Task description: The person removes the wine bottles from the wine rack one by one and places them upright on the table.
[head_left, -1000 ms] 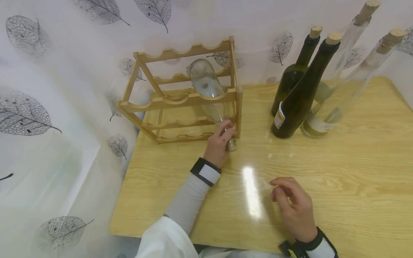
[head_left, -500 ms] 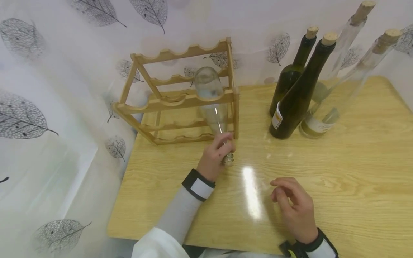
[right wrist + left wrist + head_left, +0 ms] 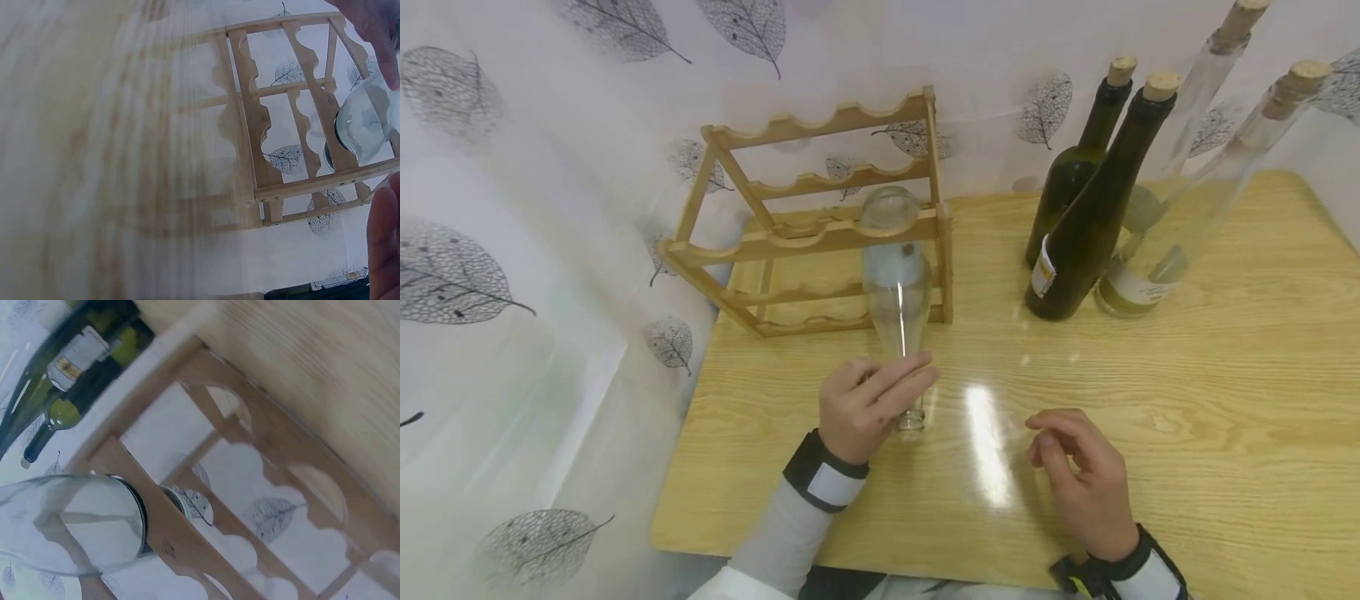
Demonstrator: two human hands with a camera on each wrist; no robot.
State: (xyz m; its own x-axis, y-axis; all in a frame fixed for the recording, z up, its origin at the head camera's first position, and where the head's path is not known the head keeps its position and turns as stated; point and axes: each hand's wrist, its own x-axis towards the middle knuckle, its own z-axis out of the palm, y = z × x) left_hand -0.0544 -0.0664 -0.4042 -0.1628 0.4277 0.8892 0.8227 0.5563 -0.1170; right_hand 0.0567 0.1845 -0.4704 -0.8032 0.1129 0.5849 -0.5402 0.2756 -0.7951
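My left hand (image 3: 868,400) grips the neck of a clear glass bottle (image 3: 895,292), which lies tilted with its base resting on the front top rail of a wooden bottle rack (image 3: 790,242). The bottle mouth points toward me, low over the table. In the left wrist view the clear bottle (image 3: 69,525) leans against a scalloped rail of the rack (image 3: 250,462). My right hand (image 3: 1078,475) rests on the wooden table (image 3: 1187,400) with loosely curled fingers and holds nothing. The right wrist view shows the rack (image 3: 281,119) and the bottle base (image 3: 365,125).
Two dark green corked bottles (image 3: 1093,208) and two clear corked bottles (image 3: 1195,192) stand at the back right of the table. A white curtain with grey leaf prints (image 3: 512,208) hangs behind and left. The table's left edge is close to the rack.
My left hand has drawn the clear bottle toward me, out of the rack's upper tier, so that only its base still rests on the front rail. The right hand has stayed still.
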